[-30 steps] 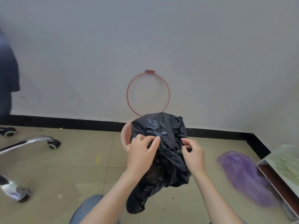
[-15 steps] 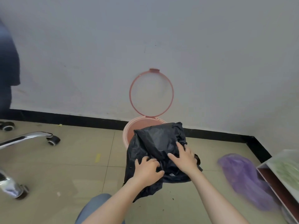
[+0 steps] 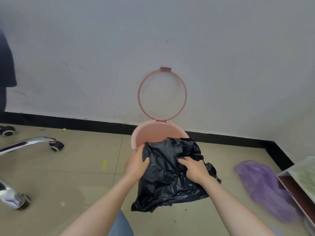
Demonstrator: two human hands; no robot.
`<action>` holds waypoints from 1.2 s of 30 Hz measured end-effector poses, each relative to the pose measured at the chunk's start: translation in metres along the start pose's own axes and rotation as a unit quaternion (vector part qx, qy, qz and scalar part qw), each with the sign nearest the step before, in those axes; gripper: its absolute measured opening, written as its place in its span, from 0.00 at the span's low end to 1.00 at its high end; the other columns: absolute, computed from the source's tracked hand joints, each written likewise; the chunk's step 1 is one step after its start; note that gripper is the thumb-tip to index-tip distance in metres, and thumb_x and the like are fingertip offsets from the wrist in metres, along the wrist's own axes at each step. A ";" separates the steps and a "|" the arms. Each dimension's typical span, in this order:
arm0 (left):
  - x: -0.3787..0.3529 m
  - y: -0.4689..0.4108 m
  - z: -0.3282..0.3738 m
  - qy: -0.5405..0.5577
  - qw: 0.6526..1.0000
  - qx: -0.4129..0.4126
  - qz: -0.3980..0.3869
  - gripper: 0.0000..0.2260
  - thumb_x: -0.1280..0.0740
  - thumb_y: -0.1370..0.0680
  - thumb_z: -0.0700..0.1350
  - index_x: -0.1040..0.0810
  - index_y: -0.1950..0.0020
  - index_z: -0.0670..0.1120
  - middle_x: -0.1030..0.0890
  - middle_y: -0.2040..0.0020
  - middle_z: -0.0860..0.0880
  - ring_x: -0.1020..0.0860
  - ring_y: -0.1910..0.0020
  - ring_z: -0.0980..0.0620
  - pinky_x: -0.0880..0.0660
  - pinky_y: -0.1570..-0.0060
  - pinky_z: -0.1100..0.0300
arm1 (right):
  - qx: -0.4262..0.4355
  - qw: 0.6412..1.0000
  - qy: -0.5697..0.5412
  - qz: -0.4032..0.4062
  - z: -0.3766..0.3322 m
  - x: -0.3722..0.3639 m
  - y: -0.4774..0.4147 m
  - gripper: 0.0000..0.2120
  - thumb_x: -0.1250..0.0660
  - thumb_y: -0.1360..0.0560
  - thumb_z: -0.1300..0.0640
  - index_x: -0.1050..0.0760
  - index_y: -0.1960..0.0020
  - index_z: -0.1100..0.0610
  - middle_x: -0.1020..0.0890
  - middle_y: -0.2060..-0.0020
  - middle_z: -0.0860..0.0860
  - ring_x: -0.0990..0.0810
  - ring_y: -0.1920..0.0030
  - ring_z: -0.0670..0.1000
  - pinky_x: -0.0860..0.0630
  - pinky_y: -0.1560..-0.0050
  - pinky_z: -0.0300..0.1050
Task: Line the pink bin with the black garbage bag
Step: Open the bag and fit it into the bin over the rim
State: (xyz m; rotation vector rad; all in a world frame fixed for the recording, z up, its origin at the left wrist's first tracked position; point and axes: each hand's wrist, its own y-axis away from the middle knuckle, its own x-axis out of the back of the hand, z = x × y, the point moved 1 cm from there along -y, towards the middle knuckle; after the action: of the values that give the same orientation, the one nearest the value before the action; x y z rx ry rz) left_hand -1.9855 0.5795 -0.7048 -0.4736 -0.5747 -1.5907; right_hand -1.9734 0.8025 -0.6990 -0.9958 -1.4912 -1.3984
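The pink bin [image 3: 148, 134] stands on the floor against the wall, its mouth uncovered and its inside bare. Its pink ring lid [image 3: 185, 97] is flipped up and leans on the wall. A crumpled black garbage bag [image 3: 167, 178] hangs in front of the bin and hides the near rim. My left hand [image 3: 136, 163] grips the bag's left edge beside the bin's rim. My right hand [image 3: 193, 168] clutches folds at the bag's right side. The bag's lower end dangles above the floor tiles.
A purple bag [image 3: 263, 186] lies on the floor at the right, next to a white and brown box [image 3: 301, 183]. Chrome chair legs with castors [image 3: 56, 145] spread over the left floor. Dark clothing [image 3: 6, 68] hangs at the far left. My knee [image 3: 120, 226] shows at the bottom.
Both hands lowered the bag from above the bin to in front of it. My left hand shifted to the bag's left edge, and the bin's mouth came into view.
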 end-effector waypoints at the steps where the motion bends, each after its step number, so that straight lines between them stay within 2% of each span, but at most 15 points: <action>1: -0.005 -0.003 0.006 0.011 1.000 0.000 0.002 0.25 0.38 0.23 0.44 0.42 0.27 0.49 0.33 0.29 0.46 0.30 0.35 0.46 0.30 0.41 0.54 | 0.001 1.000 -0.012 -0.008 0.004 0.000 -0.001 0.28 0.45 0.26 0.65 0.41 0.29 0.44 0.41 0.26 0.53 0.35 0.32 0.59 0.41 0.32 0.59; 4: -0.015 -0.010 0.022 0.087 0.993 0.070 0.023 0.29 0.36 0.25 0.40 0.44 0.27 0.47 0.32 0.30 0.43 0.27 0.38 0.42 0.27 0.44 0.53 | 0.002 0.998 -0.065 -0.009 0.018 0.001 -0.005 0.22 0.40 0.25 0.51 0.37 0.32 0.41 0.42 0.26 0.52 0.43 0.28 0.58 0.44 0.31 0.60; 7: -0.018 -0.014 0.032 0.192 0.968 0.147 0.069 0.28 0.35 0.27 0.35 0.40 0.28 0.46 0.29 0.32 0.43 0.26 0.39 0.42 0.27 0.48 0.56 | 0.006 0.993 -0.103 0.059 0.033 0.003 -0.014 0.21 0.39 0.27 0.40 0.32 0.35 0.41 0.42 0.26 0.51 0.46 0.28 0.58 0.45 0.30 0.59; 11: -0.009 -0.014 0.049 0.218 0.952 0.085 0.197 0.16 0.37 0.28 0.31 0.23 0.43 0.44 0.20 0.42 0.43 0.23 0.45 0.46 0.31 0.50 0.62 | 0.025 0.992 -0.096 0.073 0.049 0.005 -0.037 0.26 0.39 0.28 0.38 0.39 0.32 0.38 0.51 0.24 0.54 0.54 0.26 0.60 0.48 0.29 0.60; 15: -0.001 -0.022 0.073 0.224 0.921 0.030 0.316 0.11 0.36 0.25 0.35 0.21 0.47 0.47 0.18 0.51 0.48 0.22 0.50 0.50 0.29 0.54 0.68 | 0.098 0.991 -0.077 0.045 0.052 0.011 -0.063 0.28 0.43 0.27 0.36 0.46 0.30 0.36 0.53 0.24 0.53 0.57 0.25 0.60 0.52 0.28 0.61; 17: -0.003 -0.032 0.073 0.131 0.954 0.036 0.268 0.14 0.37 0.23 0.41 0.26 0.38 0.46 0.21 0.41 0.46 0.25 0.42 0.47 0.31 0.45 0.63 | 0.138 0.990 -0.026 0.031 0.044 0.010 -0.072 0.27 0.46 0.26 0.37 0.48 0.29 0.37 0.54 0.24 0.54 0.59 0.26 0.61 0.57 0.28 0.64; 19: -0.019 -0.043 0.065 -0.066 0.986 0.104 0.111 0.23 0.40 0.22 0.52 0.38 0.29 0.46 0.36 0.28 0.44 0.36 0.31 0.42 0.35 0.35 0.54 | 0.171 0.984 0.038 -0.024 0.039 0.006 -0.082 0.25 0.49 0.25 0.37 0.45 0.29 0.39 0.52 0.24 0.55 0.59 0.26 0.62 0.62 0.30 0.67; 21: -0.037 -0.045 0.058 -0.224 0.958 0.181 0.000 0.30 0.43 0.24 0.60 0.48 0.26 0.51 0.50 0.23 0.43 0.49 0.26 0.39 0.41 0.31 0.46 | 0.178 0.975 0.083 -0.105 0.037 0.006 -0.090 0.23 0.51 0.23 0.38 0.34 0.33 0.45 0.41 0.26 0.57 0.53 0.26 0.63 0.65 0.31 0.69; 23: -0.049 -0.039 0.053 -0.279 0.936 0.212 -0.026 0.32 0.43 0.25 0.62 0.53 0.25 0.55 0.53 0.23 0.43 0.51 0.26 0.39 0.42 0.30 0.43 | 0.175 0.968 0.088 -0.158 0.036 0.008 -0.096 0.24 0.51 0.22 0.41 0.22 0.49 0.54 0.25 0.38 0.58 0.42 0.28 0.62 0.66 0.31 0.68; 25: -0.058 -0.032 0.049 -0.279 0.927 0.250 -0.011 0.34 0.42 0.26 0.63 0.54 0.26 0.54 0.51 0.24 0.41 0.47 0.27 0.36 0.39 0.32 0.42 | 0.186 0.968 0.063 -0.154 0.038 0.009 -0.098 0.24 0.49 0.22 0.43 0.29 0.69 0.56 0.21 0.57 0.55 0.35 0.32 0.60 0.66 0.30 0.67; 28: -0.061 -0.027 0.044 -0.149 0.926 0.338 0.072 0.37 0.40 0.27 0.62 0.53 0.26 0.49 0.38 0.29 0.38 0.32 0.35 0.37 0.29 0.39 0.44 | 0.220 0.970 0.029 -0.098 0.045 0.006 -0.099 0.23 0.48 0.23 0.44 0.28 0.68 0.56 0.26 0.67 0.53 0.30 0.37 0.60 0.65 0.29 0.64; 30: -0.059 -0.024 0.042 -0.094 0.919 0.366 0.112 0.29 0.37 0.26 0.55 0.42 0.31 0.42 0.28 0.36 0.38 0.26 0.41 0.39 0.26 0.44 0.46 | 0.228 0.970 0.025 -0.076 0.050 0.003 -0.099 0.22 0.48 0.23 0.44 0.22 0.57 0.57 0.21 0.56 0.56 0.31 0.37 0.60 0.63 0.28 0.63; 31: -0.055 -0.023 0.043 -0.124 0.915 0.367 0.114 0.21 0.37 0.26 0.50 0.35 0.37 0.41 0.25 0.41 0.40 0.24 0.45 0.40 0.25 0.48 0.49 | 0.231 0.970 0.017 -0.073 0.052 0.003 -0.099 0.21 0.47 0.23 0.44 0.21 0.51 0.56 0.22 0.47 0.58 0.33 0.35 0.59 0.62 0.28 0.63; 33: -0.048 -0.021 0.046 -0.226 0.906 0.344 0.101 0.05 0.40 0.26 0.41 0.29 0.50 0.43 0.23 0.55 0.45 0.24 0.55 0.43 0.27 0.59 0.55 | 0.242 0.968 -0.042 -0.054 0.059 0.006 -0.100 0.18 0.44 0.23 0.45 0.25 0.40 0.52 0.33 0.31 0.58 0.43 0.28 0.58 0.58 0.27 0.59; 36: -0.038 -0.030 0.053 -0.210 0.930 0.268 0.136 0.06 0.42 0.27 0.35 0.28 0.59 0.44 0.29 0.68 0.48 0.27 0.63 0.44 0.35 0.68 0.58 | 0.200 0.962 -0.169 0.080 0.080 0.011 -0.107 0.20 0.40 0.25 0.45 0.32 0.34 0.46 0.45 0.25 0.55 0.52 0.25 0.57 0.51 0.27 0.55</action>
State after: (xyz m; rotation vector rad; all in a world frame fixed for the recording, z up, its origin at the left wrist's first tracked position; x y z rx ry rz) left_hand -2.0133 0.6440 -0.6891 -0.4528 -1.1783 -1.0070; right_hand -2.0820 0.8761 -0.7255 -1.0991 -1.8069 -0.7901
